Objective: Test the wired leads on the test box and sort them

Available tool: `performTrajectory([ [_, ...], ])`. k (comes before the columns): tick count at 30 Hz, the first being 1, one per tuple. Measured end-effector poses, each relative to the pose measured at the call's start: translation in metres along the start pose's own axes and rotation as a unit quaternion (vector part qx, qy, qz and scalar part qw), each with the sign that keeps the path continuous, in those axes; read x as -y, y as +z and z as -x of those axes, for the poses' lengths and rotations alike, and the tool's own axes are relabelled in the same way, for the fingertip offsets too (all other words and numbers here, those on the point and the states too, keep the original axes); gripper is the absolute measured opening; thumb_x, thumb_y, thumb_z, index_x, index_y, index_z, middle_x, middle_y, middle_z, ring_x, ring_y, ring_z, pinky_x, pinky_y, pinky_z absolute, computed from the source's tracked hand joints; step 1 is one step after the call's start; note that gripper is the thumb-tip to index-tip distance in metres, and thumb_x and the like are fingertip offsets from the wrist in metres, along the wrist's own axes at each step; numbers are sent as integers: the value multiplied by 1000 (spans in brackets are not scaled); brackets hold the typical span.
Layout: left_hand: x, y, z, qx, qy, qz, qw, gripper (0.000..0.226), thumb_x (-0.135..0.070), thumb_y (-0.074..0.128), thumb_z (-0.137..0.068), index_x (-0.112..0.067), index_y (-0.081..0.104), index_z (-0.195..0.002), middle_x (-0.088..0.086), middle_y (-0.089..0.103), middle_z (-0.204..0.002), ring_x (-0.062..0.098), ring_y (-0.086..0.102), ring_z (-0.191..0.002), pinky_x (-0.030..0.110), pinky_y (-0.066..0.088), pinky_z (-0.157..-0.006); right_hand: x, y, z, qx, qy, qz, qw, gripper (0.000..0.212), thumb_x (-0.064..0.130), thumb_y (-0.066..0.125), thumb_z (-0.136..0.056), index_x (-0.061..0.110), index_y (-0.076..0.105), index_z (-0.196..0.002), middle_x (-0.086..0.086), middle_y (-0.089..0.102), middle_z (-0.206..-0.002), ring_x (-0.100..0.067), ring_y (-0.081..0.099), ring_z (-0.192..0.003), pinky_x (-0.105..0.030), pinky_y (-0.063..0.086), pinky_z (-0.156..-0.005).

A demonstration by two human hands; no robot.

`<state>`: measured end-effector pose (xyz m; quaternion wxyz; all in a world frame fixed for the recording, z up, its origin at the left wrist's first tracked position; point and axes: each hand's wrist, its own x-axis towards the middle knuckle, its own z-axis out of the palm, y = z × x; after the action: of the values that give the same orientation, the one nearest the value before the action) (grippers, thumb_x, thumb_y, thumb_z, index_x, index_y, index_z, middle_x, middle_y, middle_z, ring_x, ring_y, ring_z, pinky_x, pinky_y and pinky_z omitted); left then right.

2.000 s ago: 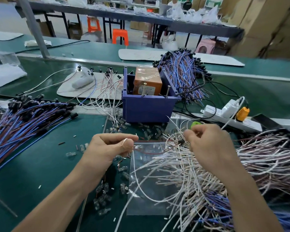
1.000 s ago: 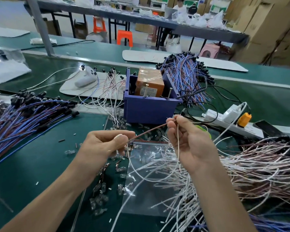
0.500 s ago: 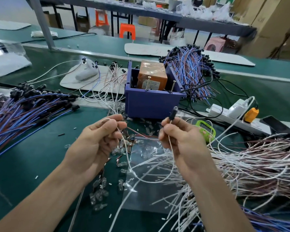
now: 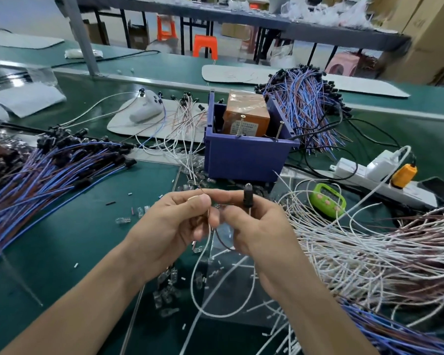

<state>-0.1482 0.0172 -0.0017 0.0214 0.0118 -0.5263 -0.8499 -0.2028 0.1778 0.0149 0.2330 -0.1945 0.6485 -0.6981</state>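
Both forearms stretched in from the near edge, hands close together above the green bench, just near of the purple test box [image 4: 244, 160]. The right hand [image 4: 259, 229] curled its fingers round the black-capped end of one lead [image 4: 248, 198], cap upright. The left hand [image 4: 172, 226] pinched that lead's thin wires between thumb and forefinger. Two metal pins [image 4: 280, 130] stood on the box's near rim. One heap of white leads [image 4: 356, 252] lay right, one blue bundle [image 4: 49, 175] left, and another blue bundle [image 4: 305, 106] far right.
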Motion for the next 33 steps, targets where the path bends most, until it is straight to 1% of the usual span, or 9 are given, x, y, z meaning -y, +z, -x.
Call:
performTrajectory([
  [3,-1,2,1,-30,-3,-13,999,24,-23,64,-86,-13,84,-95,4,66,-64,3,51,-45,9,41,-44,-1,-1,2,4,-15,99,995,15,17,73,-92,29,82,-94,8,76,-79,1,63,-67,-15,47,-65],
  [7,-3,4,3,-37,13,-46,998,16,-27,73,-83,-17,84,-89,1,64,-59,4,53,-41,8,35,-37,2,0,3,17,-5,98,995,17,13,75,-91,24,81,-79,6,76,-74,-4,70,-73,-15,52,-69],
  [13,0,7,4,-106,54,-79,990,35,-42,79,-73,-15,83,-95,5,66,-64,9,44,-43,12,35,-39,3,0,3,8,12,58,998,20,11,72,-92,16,76,-74,1,61,-59,-4,51,-52,-13,39,-51],
  [17,-6,-1,0,-182,76,-60,979,30,-36,78,-76,-16,82,-97,6,68,-70,7,43,-40,12,38,-42,6,-5,1,-38,33,6,999,17,10,72,-91,16,78,-76,-4,61,-59,-9,50,-52,-16,38,-48],
  [20,-6,-5,-2,-219,48,-90,970,21,-30,72,-78,-20,83,-93,8,77,-83,9,60,-50,15,45,-47,7,-9,0,-51,33,-40,997,18,9,72,-91,17,79,-76,-5,60,-59,-9,47,-49,-17,37,-45],
  [24,0,-3,-5,-199,27,-97,975,23,-16,72,-77,-25,84,-95,9,80,-101,13,78,-85,15,56,-63,6,-7,1,-59,34,-65,996,20,9,72,-91,18,78,-74,-6,59,-59,-11,43,-48,-18,35,-43],
  [27,-2,0,-4,-183,30,-114,976,25,-21,78,-69,-24,84,-92,12,80,-94,13,77,-75,15,53,-56,6,-9,1,-60,29,-72,995,21,8,73,-89,19,79,-72,-6,59,-58,-11,44,-49,-18,35,-44],
  [30,-8,1,-5,-205,50,-143,967,26,-24,84,-60,-17,84,-85,15,79,-82,12,65,-52,16,47,-47,17,-16,1,-54,9,-81,995,2,13,80,-76,12,80,-75,-7,60,-57,-9,47,-47,-17,36,-44],
  [33,-20,5,-11,-235,65,-191,951,15,-13,89,-67,-19,84,-80,14,77,-74,12,52,-50,18,44,-49,37,-31,-4,-79,-23,-65,994,20,26,81,-62,11,81,-75,-5,61,-57,-8,50,-48,-15,38,-44],
])
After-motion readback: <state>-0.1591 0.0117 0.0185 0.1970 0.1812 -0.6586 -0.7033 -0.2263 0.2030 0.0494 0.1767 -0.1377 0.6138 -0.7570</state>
